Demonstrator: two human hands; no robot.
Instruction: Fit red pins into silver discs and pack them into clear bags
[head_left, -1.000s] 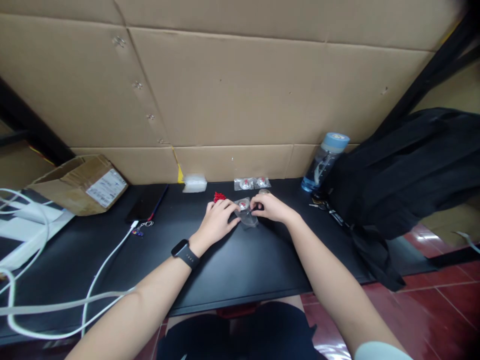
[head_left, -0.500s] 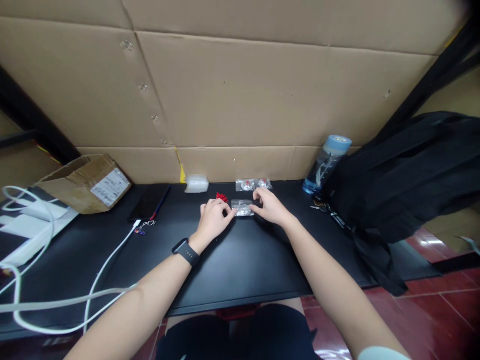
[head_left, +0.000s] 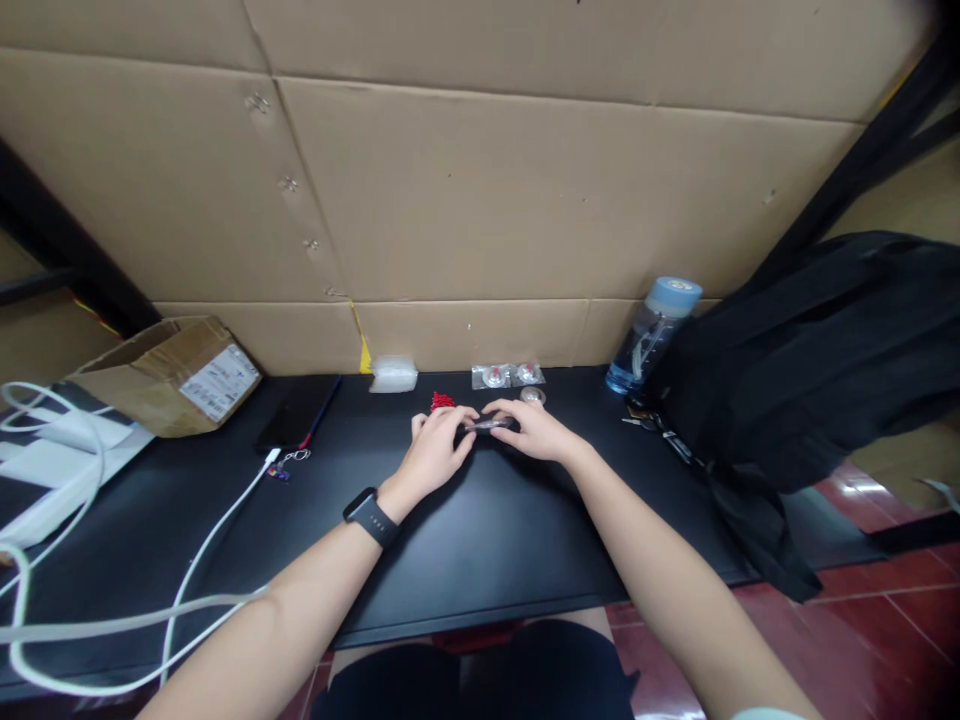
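Observation:
My left hand (head_left: pixel 436 443), with a black watch (head_left: pixel 371 515) at its wrist, is closed on the left end of a small clear plastic bag (head_left: pixel 491 425). The opposite end is pinched by my right hand (head_left: pixel 541 433). Seen nearly edge-on, the bag looks thin and dark, and its contents cannot be made out. Just beyond my right fingers lies a small round silvery piece (head_left: pixel 532 395). A bunch of small red pieces (head_left: pixel 442 401) is behind my left hand. Farther back lie two clear packets (head_left: pixel 493 377) (head_left: pixel 528 373), each holding a round piece with a red centre.
A translucent white packet (head_left: pixel 394 375) lies by the cardboard wall. At left are an open cardboard box (head_left: pixel 176 375), a phone (head_left: pixel 298 415) and white cables (head_left: pixel 176 605). A water bottle (head_left: pixel 652 335), keys (head_left: pixel 639 421) and a black backpack (head_left: pixel 817 350) stand at right.
The plastic bag, flat on the table before, is now tilted up between both hands. My fingers have closed in on its ends. The round silvery piece has come into view behind my right hand.

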